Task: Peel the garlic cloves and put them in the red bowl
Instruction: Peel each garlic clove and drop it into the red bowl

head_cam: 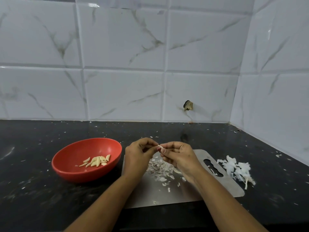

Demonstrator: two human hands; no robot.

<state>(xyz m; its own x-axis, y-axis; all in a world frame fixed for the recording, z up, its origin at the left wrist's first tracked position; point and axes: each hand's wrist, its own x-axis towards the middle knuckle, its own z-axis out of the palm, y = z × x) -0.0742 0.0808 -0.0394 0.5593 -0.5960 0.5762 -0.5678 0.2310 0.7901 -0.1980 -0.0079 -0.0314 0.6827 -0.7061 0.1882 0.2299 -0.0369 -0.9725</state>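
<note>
A red bowl sits on the black counter at the left and holds several peeled, pale yellow garlic cloves. Just right of the bowl, my left hand and my right hand meet above a steel cutting board. Between their fingertips both hands pinch one small garlic clove; most of it is hidden by the fingers. A heap of papery garlic skins lies on the board below the hands.
A larger pile of white garlic husk and stem lies on the counter right of the board. Small skin flakes are scattered over the counter. White tiled walls close the back and the right side, with a hole in a tile.
</note>
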